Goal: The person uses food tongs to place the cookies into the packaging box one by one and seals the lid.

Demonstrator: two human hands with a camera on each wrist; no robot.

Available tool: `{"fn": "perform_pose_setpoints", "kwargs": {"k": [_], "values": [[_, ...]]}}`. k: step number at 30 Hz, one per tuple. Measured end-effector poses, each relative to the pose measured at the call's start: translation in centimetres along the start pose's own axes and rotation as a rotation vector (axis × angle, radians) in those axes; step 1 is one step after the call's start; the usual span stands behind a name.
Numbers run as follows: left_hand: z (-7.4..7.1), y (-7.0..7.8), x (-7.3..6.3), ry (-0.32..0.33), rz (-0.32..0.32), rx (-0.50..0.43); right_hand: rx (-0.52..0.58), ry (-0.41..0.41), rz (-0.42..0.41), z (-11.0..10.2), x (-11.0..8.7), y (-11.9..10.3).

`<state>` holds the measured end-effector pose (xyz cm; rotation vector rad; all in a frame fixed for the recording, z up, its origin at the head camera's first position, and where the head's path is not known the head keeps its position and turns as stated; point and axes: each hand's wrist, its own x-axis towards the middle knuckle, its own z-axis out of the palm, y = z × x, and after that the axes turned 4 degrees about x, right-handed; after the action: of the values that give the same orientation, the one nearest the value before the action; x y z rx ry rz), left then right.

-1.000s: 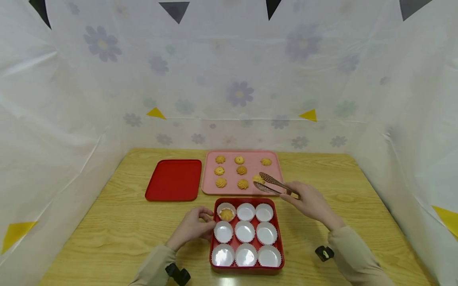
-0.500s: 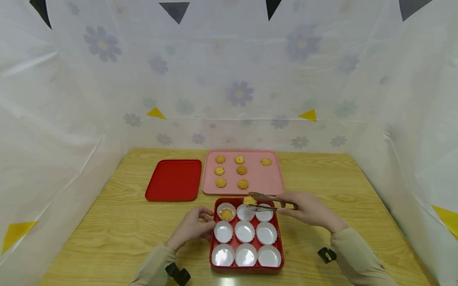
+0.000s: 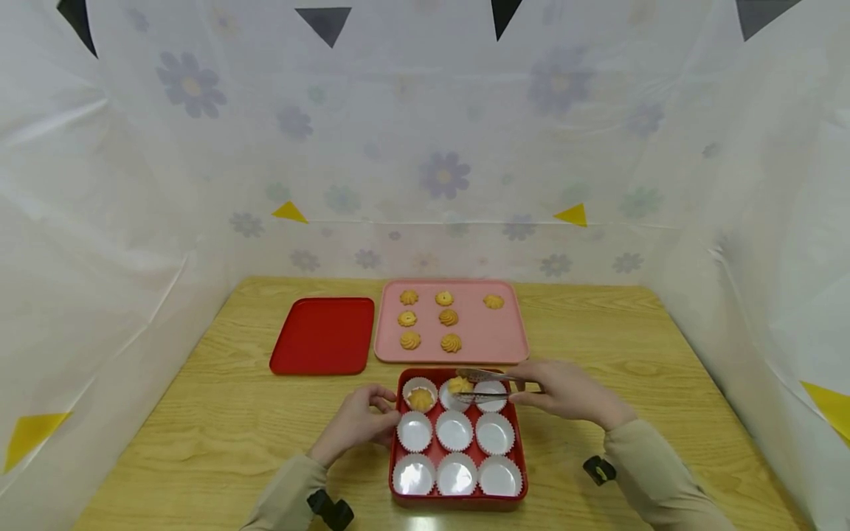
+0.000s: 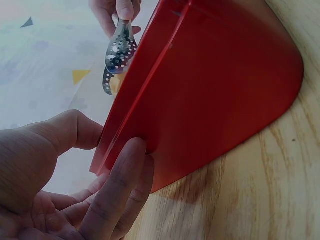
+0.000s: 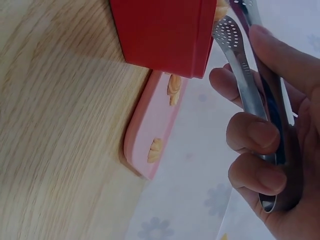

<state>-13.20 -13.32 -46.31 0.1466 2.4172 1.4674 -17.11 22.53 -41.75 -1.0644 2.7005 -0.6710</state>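
The right hand holds metal tongs, its fingers wrapped round the arms in the right wrist view. Between the tong tips is a piped cookie, low at the back-row middle paper cup of a red box. White pleated cups stand in rows of three inside the box. Another cookie sits in the back-left cup. The left hand is at the box's left side. In the left wrist view its fingers rest against the red outer wall.
Behind the box lies a pink tray bearing several piped cookies, mostly in its left and middle columns. A flat red lid lies to the tray's left. The wooden table is enclosed by white flowered sheeting.
The right hand has moved from the pink tray toward the box, carrying a cookie in the tongs from the tray's right part down to the back-middle cup. The left hand has stayed put.
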Motion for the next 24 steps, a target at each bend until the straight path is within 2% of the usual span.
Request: {"fn": "perform_pose_setpoints", "kwargs": {"k": [7, 15, 24], "values": [[0.0, -0.1, 0.0, 0.005, 0.010, 0.013, -0.061, -0.021, 0.028, 0.0, 0.6, -0.8], [0.0, -0.1, 0.0, 0.012, 0.009, 0.033, -0.163, -0.006, 0.027, 0.3, 1.1, -1.6], [0.1, -0.1, 0.0, 0.014, 0.001, 0.035, -0.208, -0.017, 0.026, 0.2, 1.6, -2.2]]}}
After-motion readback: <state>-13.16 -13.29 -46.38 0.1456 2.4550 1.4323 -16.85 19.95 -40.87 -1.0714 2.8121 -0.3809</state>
